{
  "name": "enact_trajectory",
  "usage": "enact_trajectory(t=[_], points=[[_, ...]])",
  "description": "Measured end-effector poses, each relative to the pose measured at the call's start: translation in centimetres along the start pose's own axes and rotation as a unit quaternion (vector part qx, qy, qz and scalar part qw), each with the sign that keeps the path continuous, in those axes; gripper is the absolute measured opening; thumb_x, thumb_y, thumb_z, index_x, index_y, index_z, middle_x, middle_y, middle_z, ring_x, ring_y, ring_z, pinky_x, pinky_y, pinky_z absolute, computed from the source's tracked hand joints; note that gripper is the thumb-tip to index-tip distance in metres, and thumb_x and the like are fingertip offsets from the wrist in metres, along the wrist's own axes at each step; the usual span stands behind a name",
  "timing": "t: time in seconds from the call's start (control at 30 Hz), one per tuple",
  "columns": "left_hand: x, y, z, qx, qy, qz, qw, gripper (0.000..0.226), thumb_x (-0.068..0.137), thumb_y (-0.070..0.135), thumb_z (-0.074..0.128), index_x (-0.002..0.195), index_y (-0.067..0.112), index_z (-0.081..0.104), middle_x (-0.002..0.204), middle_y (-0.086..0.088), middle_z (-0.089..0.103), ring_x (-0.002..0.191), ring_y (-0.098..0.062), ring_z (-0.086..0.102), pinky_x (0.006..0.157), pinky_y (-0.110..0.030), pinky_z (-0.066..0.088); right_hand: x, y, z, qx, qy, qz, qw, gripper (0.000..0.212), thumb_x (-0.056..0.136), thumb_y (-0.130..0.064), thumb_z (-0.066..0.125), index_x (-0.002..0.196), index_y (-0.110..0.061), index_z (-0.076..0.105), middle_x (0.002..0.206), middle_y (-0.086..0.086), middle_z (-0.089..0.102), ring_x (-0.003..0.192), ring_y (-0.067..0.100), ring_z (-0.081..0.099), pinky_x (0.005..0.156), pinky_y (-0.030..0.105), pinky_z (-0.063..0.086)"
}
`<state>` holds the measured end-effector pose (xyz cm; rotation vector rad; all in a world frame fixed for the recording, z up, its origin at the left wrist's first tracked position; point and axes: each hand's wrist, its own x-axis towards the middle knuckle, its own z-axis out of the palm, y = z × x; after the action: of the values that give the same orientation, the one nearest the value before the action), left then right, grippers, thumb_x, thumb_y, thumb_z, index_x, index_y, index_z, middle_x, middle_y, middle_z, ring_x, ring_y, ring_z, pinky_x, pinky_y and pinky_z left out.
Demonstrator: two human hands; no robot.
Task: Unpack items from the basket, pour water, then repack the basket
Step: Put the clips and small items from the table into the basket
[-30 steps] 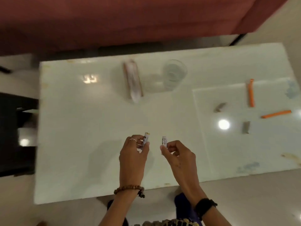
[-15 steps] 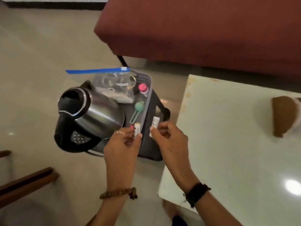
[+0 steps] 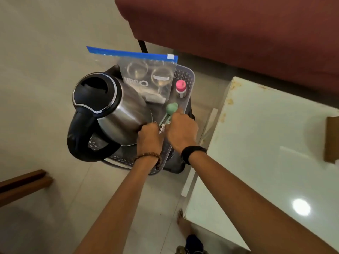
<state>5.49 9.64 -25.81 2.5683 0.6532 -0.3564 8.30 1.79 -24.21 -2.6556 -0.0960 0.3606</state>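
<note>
Risk first: small white packet (image 3: 162, 128) could slip and drop to floor beside basket (image 3: 185, 74), since both hands crowd tight spot next to kettle (image 3: 113, 110). Knuckles could bump kettle, or knock green spoon (image 3: 169, 111). Left hand (image 3: 148, 136) curled tight around packet, low over basket, touching kettle side. Right hand (image 3: 181, 131) closed, knuckles up, over basket's near edge; cannot tell what it holds. Zip bag (image 3: 146, 76) with glasses stands at basket's far side, pink-capped bottle (image 3: 181, 88) beside it.

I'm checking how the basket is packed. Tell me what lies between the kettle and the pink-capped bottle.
In the head view, the zip bag holding glasses stands between the kettle and the pink-capped bottle.
</note>
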Motion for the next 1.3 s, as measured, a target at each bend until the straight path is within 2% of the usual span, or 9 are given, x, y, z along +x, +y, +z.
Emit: enact_trajectory(t=[0.2,0.3,0.43,0.57,0.67,0.73,1.07,1.23,1.3], points=[[-0.2,-0.4,1.2,-0.069,-0.008,-0.008,0.998,0.014,0.089,0.016,0.054,0.094,0.005,0.062,0.096,-0.017,0.067,0.082,-0.033,0.065,0.072,-0.041,0.057,-1.1,1.0,-0.5,0.042,0.016,-0.028,0.999,0.042,0.090,-0.004,0.044,0.130,-0.001,0.034,0.093,0.014,0.069,0.082,0.034,0.065,0.062,0.037,0.044],[-1.5,0.8,0.4,-0.153,0.032,0.004,0.988,0.008,0.086,0.015,0.060,0.091,0.010,0.063,0.089,-0.005,0.067,0.076,-0.016,0.062,0.071,-0.026,0.052,-2.6,2.0,-1.9,0.149,0.032,-0.033,0.988,0.028,0.092,-0.012,0.046,0.119,-0.006,0.043,0.088,0.010,0.067,0.076,0.028,0.064,0.063,0.037,0.050],[-6.2,4.7,-0.7,-0.256,0.048,0.070,0.963,0.008,0.081,0.013,0.065,0.085,0.020,0.064,0.075,0.012,0.064,0.071,0.001,0.061,0.066,-0.011,0.050,-6.1,5.5,-4.3,0.289,0.074,0.006,0.954,0.011,0.086,-0.022,0.058,0.088,-0.019,0.047,0.071,-0.011,0.056,0.057,0.001,0.052,0.049,0.011,0.041],[-12.6,10.3,2.2,-0.304,-0.047,0.108,0.945,0.013,0.081,0.010,0.065,0.082,0.022,0.065,0.076,0.011,0.067,0.069,-0.001,0.065,0.064,-0.006,0.050,-11.6,12.9,-6.7,0.372,0.134,0.090,0.914,0.014,0.083,-0.023,0.061,0.080,-0.026,0.048,0.068,-0.016,0.057,0.055,0.000,0.051,0.049,0.010,0.039],[-17.3,14.8,6.2,-0.336,-0.144,0.100,0.925,0.020,0.082,0.007,0.063,0.077,0.026,0.064,0.077,0.005,0.070,0.071,-0.007,0.068,0.067,-0.012,0.053,-15.6,19.8,-8.3,0.413,0.172,0.168,0.879,0.011,0.081,-0.019,0.062,0.078,-0.023,0.052,0.067,-0.016,0.061,0.048,0.000,0.049,0.045,0.009,0.035],[-20.3,18.4,9.4,-0.324,-0.179,0.122,0.921,0.022,0.083,0.005,0.062,0.076,0.026,0.063,0.076,0.004,0.070,0.071,-0.009,0.068,0.070,-0.017,0.054,-18.3,24.9,-9.6,0.416,0.195,0.207,0.864,0.011,0.080,-0.019,0.062,0.078,-0.023,0.052,0.070,-0.016,0.063,0.046,0.001,0.047,0.044,0.010,0.035],[-33.7,35.7,28.4,-0.204,-0.324,0.223,0.896,0.009,0.083,0.004,0.060,0.082,0.012,0.065,0.072,0.001,0.066,0.067,-0.010,0.066,0.062,-0.007,0.050,-30.6,51.1,-15.0,0.379,0.257,0.358,0.814,0.006,0.084,-0.022,0.057,0.083,-0.025,0.052,0.075,-0.006,0.068,0.038,0.004,0.042,0.037,0.013,0.031],[-38.4,43.0,37.7,-0.143,-0.336,0.270,0.891,0.010,0.082,0.006,0.062,0.078,0.014,0.064,0.072,0.001,0.063,0.069,-0.016,0.064,0.067,-0.020,0.055,-34.6,63.0,-16.8,0.363,0.293,0.417,0.780,0.003,0.086,-0.020,0.056,0.088,-0.018,0.056,0.073,-0.002,0.069,0.050,-0.001,0.053,0.045,0.011,0.036],[-39.3,45.1,40.8,-0.108,-0.309,0.308,0.894,0.006,0.082,0.009,0.063,0.086,0.012,0.064,0.086,-0.003,0.064,0.076,-0.017,0.061,0.073,-0.024,0.051,-35.7,66.7,-17.3,0.350,0.291,0.442,0.773,0.007,0.086,-0.023,0.055,0.090,-0.016,0.056,0.075,0.000,0.069,0.058,0.007,0.058,0.051,0.024,0.043]])
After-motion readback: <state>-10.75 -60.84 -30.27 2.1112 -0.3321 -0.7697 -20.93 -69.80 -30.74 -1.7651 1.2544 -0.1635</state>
